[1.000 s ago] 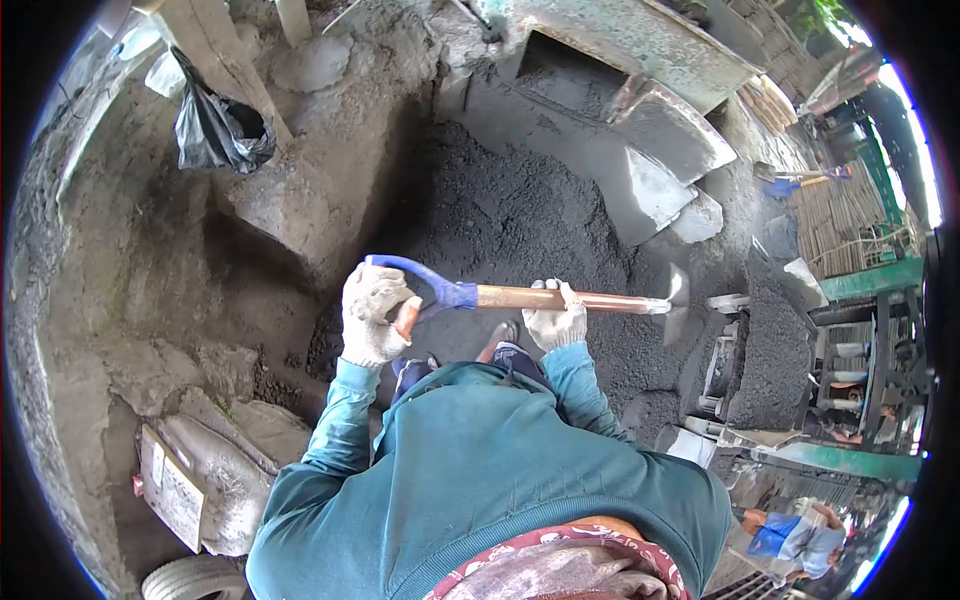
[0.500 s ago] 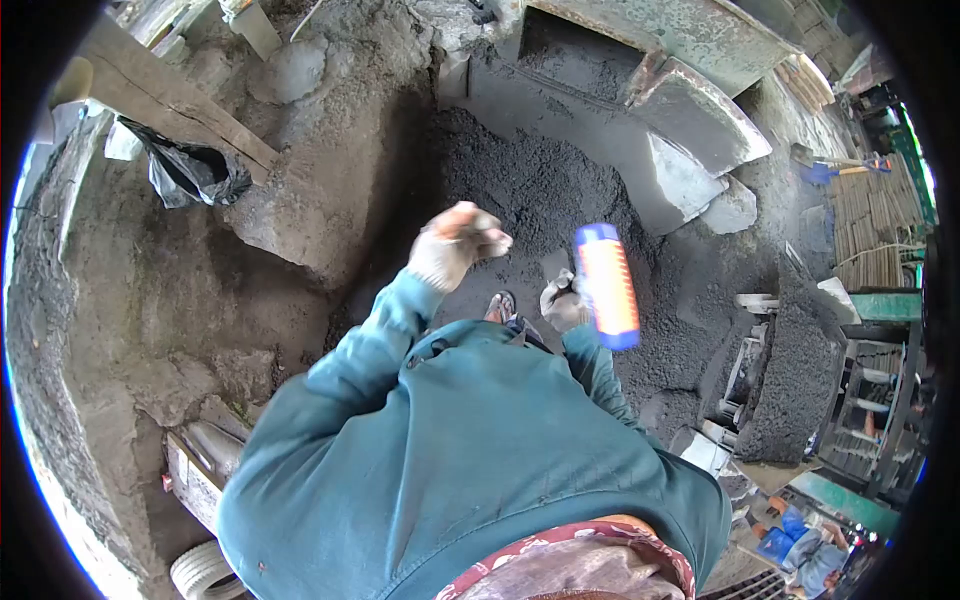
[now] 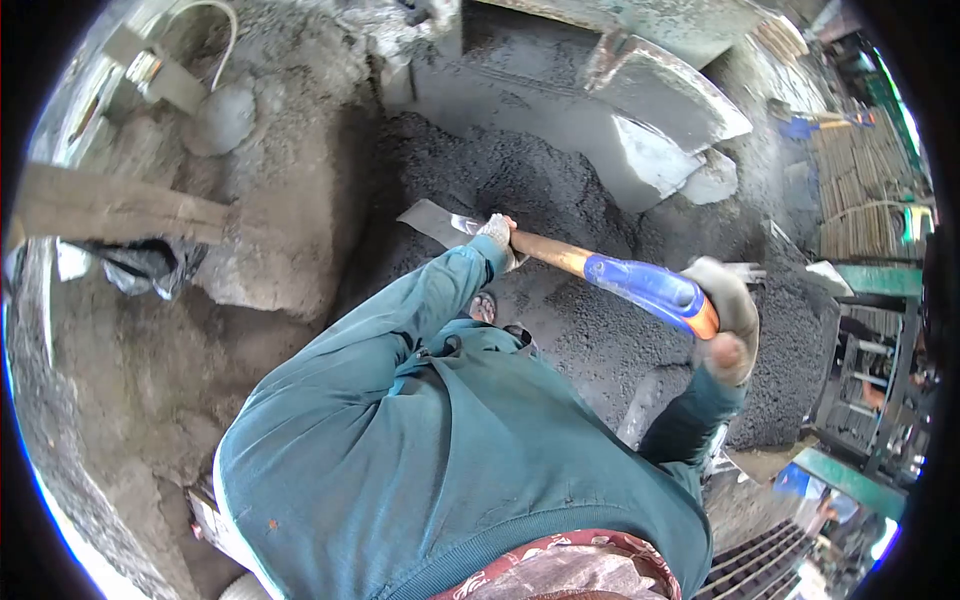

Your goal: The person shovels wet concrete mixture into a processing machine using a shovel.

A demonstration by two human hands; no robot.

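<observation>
Gripping the shovel (image 3: 560, 255) shaft near the blade with the left hand (image 3: 497, 235), clutching the blue end grip with the right hand (image 3: 725, 320) (blurry, probably gloved). Holding the blade over the dark pile (image 3: 520, 180). Could twist and spill sideways with a slack grip, or clip the foot (image 3: 484, 305) below.

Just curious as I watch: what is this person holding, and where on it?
A shovel: the left hand grips the wooden shaft near the blade, and the right hand grips the blue handle end.
</observation>
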